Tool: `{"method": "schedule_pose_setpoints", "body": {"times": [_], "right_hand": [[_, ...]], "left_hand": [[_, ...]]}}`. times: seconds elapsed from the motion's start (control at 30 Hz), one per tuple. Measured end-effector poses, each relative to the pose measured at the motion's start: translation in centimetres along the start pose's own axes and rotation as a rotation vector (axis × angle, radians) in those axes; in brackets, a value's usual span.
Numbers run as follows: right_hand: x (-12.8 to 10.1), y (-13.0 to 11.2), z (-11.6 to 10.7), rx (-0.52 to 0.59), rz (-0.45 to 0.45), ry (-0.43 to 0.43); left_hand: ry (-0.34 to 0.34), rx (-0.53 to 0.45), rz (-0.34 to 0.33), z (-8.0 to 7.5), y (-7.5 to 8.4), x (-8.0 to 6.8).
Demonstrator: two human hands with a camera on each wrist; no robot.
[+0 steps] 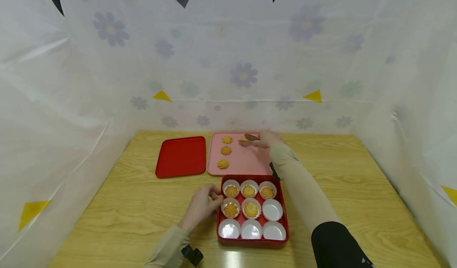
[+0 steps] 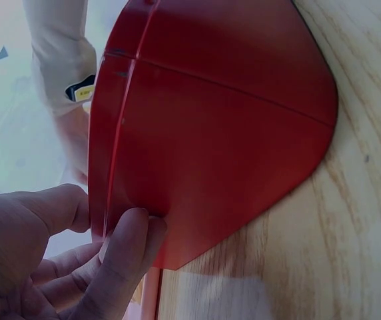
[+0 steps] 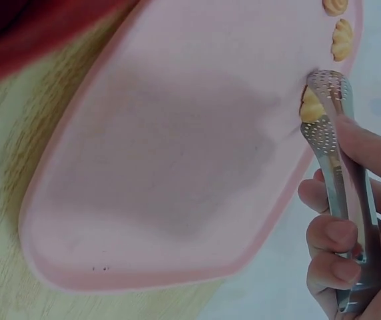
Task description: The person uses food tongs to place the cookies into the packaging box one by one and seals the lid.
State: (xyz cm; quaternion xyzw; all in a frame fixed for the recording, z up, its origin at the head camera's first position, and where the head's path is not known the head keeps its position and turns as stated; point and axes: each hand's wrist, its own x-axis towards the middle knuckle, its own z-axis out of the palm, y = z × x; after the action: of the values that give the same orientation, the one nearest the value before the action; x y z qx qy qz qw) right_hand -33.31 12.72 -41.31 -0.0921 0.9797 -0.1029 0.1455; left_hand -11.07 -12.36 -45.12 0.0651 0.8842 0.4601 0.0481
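Observation:
My right hand [image 1: 268, 138] grips metal tongs [image 3: 352, 193] over the back of a pink tray [image 1: 246, 164]. The perforated tips of the tongs lie on either side of a golden piped cookie [image 3: 312, 108]. On the near side, my left hand [image 1: 200, 206] holds the left wall of a red box [image 1: 253, 243], thumb at the rim and fingertips against the outer side. White paper cups stand in rows inside the box. The back row and two cups of the middle row hold cookies, such as one cookie [image 1: 251, 210] in the centre; the other cups, including a front cup [image 1: 229, 229], are empty.
Three more cookies, one of them a swirled cookie [image 1: 226, 150], form a column on the pink tray's left side. A bare red tray [image 1: 182, 157] lies left of it. Everything stands on a wooden table [image 1: 118, 216], with white floral sheeting [image 1: 221, 53] around it.

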Motion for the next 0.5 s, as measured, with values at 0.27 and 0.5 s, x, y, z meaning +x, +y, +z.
{"method": "schedule_pose_setpoints", "body": {"times": [0.27,0.5], "right_hand": [[-0.3,0.4,-0.1,-0.003,-0.04,0.0],[-1.2,0.9,-0.3,0.035,-0.065,-0.008]], "left_hand": [[0.002,-0.01,0.004,0.0,0.0,-0.1],[-0.003,-0.001,-0.011,0.0,0.0,0.1]]}}
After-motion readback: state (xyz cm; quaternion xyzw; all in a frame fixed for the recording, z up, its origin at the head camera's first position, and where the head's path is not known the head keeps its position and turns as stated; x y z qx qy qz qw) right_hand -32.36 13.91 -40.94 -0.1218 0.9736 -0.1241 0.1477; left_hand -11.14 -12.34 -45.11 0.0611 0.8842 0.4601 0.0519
